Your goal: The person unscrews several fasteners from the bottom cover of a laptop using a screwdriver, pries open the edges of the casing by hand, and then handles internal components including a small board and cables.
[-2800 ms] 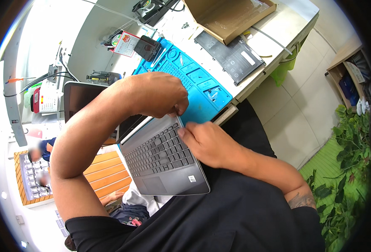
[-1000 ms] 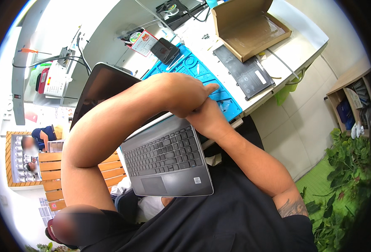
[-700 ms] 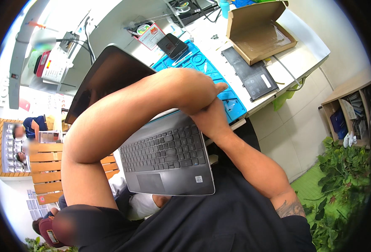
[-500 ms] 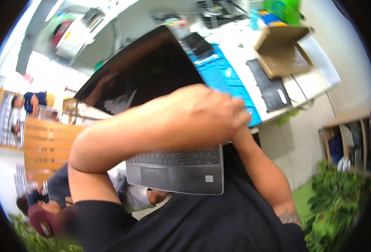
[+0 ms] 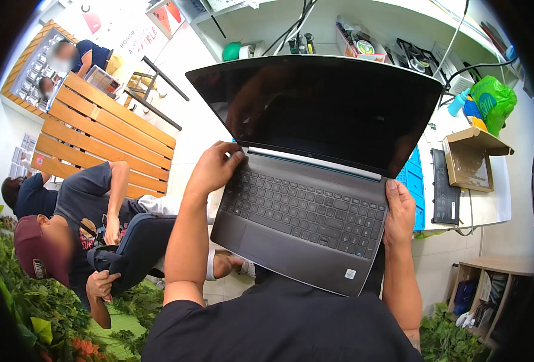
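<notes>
An opened grey laptop (image 5: 297,253) is held in front of my body, its black screen (image 5: 309,102) raised and dark. My left hand (image 5: 218,164) is closed on the laptop's left side by the hinge, thumb on top. My right hand (image 5: 399,211) grips the opposite edge just below the right hinge. Behind the laptop's right side, a blue repair mat (image 5: 418,199) lies on the white workbench (image 5: 493,211), beside a flat black battery pack (image 5: 445,193) and an opened cardboard box (image 5: 469,175).
Cables, tools and a green bag (image 5: 493,105) crowd the bench's back. At left are seated people, one in a maroon cap (image 5: 34,250) with a dark bag (image 5: 143,250), and a slatted wooden table (image 5: 104,133). Leafy plants (image 5: 43,320) and a low cabinet (image 5: 502,265) stand lower down.
My hands were together at the laptop's right rear with my left arm crossing the keyboard; they are now apart, one on each side. The view has turned and more of the screen shows.
</notes>
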